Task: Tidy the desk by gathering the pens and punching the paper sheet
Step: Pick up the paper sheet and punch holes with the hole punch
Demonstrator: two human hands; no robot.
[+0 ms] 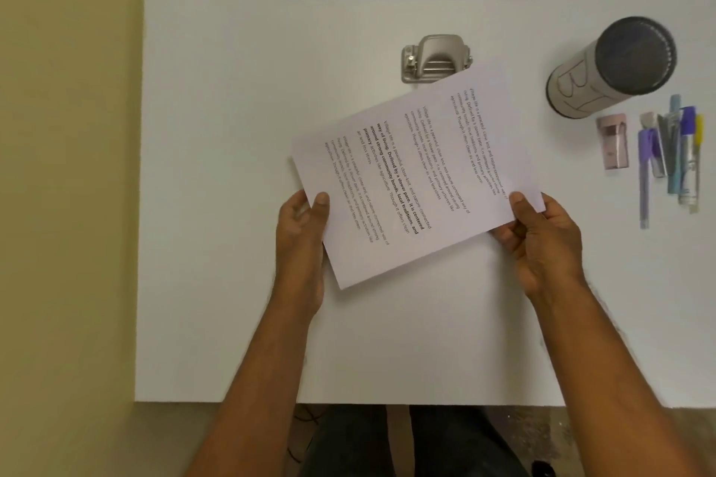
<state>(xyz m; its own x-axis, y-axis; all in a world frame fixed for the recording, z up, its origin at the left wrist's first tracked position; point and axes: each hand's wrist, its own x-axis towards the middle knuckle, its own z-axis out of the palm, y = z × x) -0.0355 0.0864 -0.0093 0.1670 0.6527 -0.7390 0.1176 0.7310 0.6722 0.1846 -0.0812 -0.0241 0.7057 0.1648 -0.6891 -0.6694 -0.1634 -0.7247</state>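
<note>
White sheet (414, 174) pinched by left hand (304, 232) and right hand (542, 240).
Its far corner hides part of the punch (434, 56); pens (672, 155) beside cup (612, 66), blurry.

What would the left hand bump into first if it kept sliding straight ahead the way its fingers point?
Probably nothing: the left hand, gripping the paper sheet, points past the hole punch on its right, over bare desk.

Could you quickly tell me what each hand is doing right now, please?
Left hand: pinching the printed paper sheet at its edge.
Right hand: pinching the same sheet's opposite edge.
</note>
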